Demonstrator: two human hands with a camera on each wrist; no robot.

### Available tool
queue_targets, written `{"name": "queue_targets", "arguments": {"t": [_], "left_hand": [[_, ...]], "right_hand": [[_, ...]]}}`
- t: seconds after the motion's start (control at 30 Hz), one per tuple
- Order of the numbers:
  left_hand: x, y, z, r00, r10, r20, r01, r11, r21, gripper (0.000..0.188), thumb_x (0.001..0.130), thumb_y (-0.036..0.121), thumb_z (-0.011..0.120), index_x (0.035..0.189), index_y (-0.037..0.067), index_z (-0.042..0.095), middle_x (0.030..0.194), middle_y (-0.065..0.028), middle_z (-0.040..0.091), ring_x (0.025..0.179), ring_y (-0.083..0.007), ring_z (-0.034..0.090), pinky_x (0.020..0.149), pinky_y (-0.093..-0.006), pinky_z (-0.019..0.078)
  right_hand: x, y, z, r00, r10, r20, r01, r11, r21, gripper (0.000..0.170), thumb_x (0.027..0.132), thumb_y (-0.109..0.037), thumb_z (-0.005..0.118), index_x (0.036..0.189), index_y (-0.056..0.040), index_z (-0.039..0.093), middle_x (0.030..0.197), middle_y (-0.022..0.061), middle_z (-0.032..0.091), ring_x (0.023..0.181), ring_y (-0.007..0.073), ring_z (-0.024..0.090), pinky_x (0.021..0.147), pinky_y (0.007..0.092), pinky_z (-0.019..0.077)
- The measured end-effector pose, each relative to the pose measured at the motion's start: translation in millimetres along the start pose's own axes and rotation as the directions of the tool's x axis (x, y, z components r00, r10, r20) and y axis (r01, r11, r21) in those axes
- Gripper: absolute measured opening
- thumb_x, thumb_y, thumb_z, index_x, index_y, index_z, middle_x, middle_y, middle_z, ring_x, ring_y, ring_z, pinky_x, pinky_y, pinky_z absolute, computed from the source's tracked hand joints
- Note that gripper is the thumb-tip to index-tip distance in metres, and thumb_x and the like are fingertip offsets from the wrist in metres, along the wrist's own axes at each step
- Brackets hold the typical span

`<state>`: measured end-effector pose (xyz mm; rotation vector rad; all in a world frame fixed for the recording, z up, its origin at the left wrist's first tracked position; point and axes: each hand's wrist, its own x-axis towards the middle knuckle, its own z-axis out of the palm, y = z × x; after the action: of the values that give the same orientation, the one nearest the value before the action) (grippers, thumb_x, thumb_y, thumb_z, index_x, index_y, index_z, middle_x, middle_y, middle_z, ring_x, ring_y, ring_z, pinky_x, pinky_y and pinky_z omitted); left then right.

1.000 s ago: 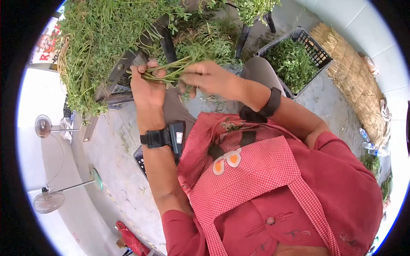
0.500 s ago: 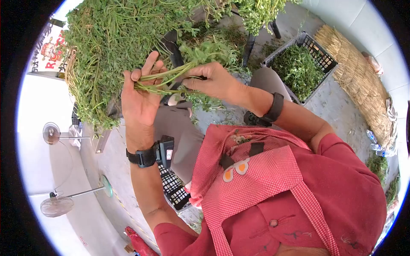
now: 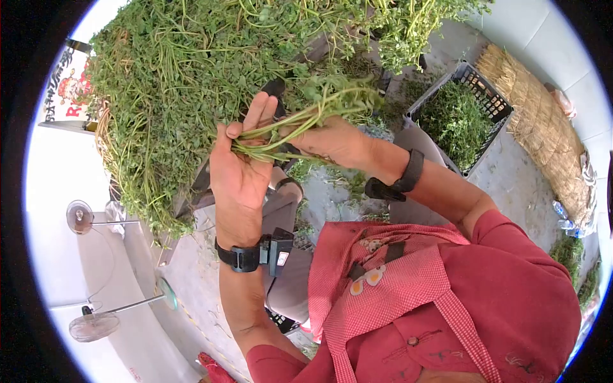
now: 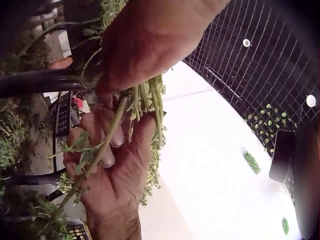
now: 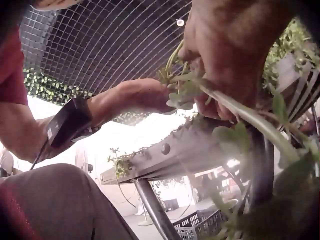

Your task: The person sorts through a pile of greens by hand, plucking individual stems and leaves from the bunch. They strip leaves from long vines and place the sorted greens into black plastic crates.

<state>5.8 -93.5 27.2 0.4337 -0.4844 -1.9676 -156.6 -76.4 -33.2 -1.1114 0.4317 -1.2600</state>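
Note:
A bunch of green leafy stems spans both hands in the head view, stem ends at the left and leaves at the right. My left hand, palm up, holds the stem ends; two fingers stand extended and others bend at the stems. My right hand grips the bunch nearer its leaves, fingers curled. In the left wrist view stems hang between my left hand and my right hand. A thick stem passes below my right hand in the right wrist view.
Piled greens cover a raised surface ahead of the hands. At the right stand a black crate holding greens and a rolled straw mat. Two fans are at the left; cut bits litter the floor.
The right hand has moved onto the bunch and closed round it. Left-hand fingers have straightened. Both hands and the bunch now appear lower against the pile as the head view shifted.

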Motion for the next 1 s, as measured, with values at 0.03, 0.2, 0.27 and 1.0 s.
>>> {"name": "queue_targets", "arguments": {"t": [0.03, 0.2, 0.27, 1.0], "left_hand": [[2, 1, -5, 1.000, -0.013, 0.004, 0.013, 1.000, 0.020, 0.052, 0.099, 0.033, 0.014, 0.074, 0.001, 0.046, 0.136, -0.0242, 0.036, 0.129, -0.0379, 0.031, 0.096, -0.0568, 0.0382], [15, 13, -27, 1.000, 0.007, 0.012, -0.006, 0.999, -0.049, 0.048, 0.099, 0.034, 0.016, 0.073, 0.004, 0.043, 0.129, -0.0293, 0.041, 0.126, -0.0379, 0.035, 0.090, -0.0464, 0.0482], [16, 16, -22, 0.998, -0.013, 0.063, 0.022, 0.988, -0.151, 0.048, 0.099, 0.034, 0.017, 0.073, 0.004, 0.043, 0.128, -0.0295, 0.041, 0.126, -0.0377, 0.035, 0.090, -0.0456, 0.0485], [-1, 38, -33, 0.954, 0.300, 0.001, -0.296, 0.939, -0.173, 0.039, 0.099, 0.026, 0.022, 0.075, 0.003, 0.041, 0.121, -0.0254, 0.049, 0.124, -0.0375, 0.038, 0.107, -0.0530, 0.0280]], "right_hand": [[4, 3, -6, 0.988, 0.153, 0.006, -0.153, 0.985, 0.077, 0.023, 0.084, -0.018, 0.063, 0.102, -0.0029, 0.063, 0.066, -0.0021, 0.052, 0.057, 0.0058, 0.044, 0.050, 0.0218, 0.0330], [26, 14, -6, 0.967, 0.248, 0.053, -0.252, 0.964, 0.082, 0.019, 0.084, -0.017, 0.063, 0.097, -0.0036, 0.064, 0.050, -0.0074, 0.035, 0.043, 0.0043, 0.027, 0.043, 0.0228, 0.0177], [35, 9, 4, 0.966, 0.257, 0.009, -0.255, 0.956, 0.142, 0.017, 0.083, -0.017, 0.064, 0.093, -0.0034, 0.064, 0.050, -0.0070, 0.037, 0.044, 0.0042, 0.029, 0.043, 0.0231, 0.0187], [34, 6, 25, 0.854, 0.520, -0.009, -0.504, 0.832, 0.231, 0.025, 0.078, -0.009, 0.066, 0.102, -0.0095, 0.061, 0.083, 0.0022, 0.062, 0.064, 0.0083, 0.054, 0.052, 0.0204, 0.0425]]}}
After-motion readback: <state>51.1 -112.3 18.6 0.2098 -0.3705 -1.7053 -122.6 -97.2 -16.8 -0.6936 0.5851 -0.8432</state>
